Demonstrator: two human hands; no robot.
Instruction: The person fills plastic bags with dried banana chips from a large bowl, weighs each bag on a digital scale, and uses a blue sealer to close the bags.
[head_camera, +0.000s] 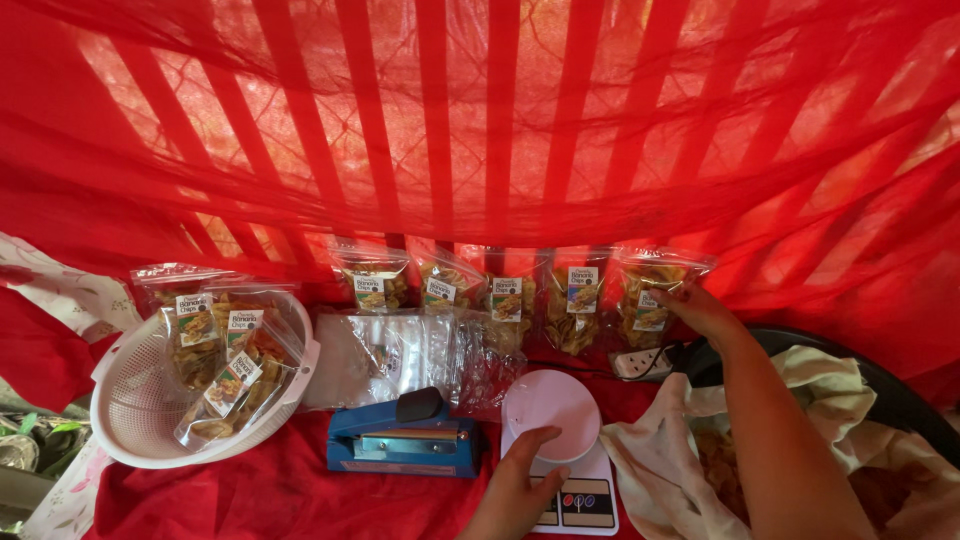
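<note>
Chip packet (648, 300) clear, labelled, upright in row, right hand (700, 310) grip pinching it, left hand (520, 480) spread on white scale (552, 400)

**A Red Cloth Full of Snack Things**

A red cloth (260, 490) covers the flat top. On it sits a white basket (130, 400) with holes, at the left. Next to it lies a pile of clear empty bags (400, 355). In front of those is a blue sealing machine (400, 440). A small white scale (565, 470) stands beside it. Five bags of chips (510, 300) stand in a row at the back. A white power strip (640, 362) lies near them.
</note>
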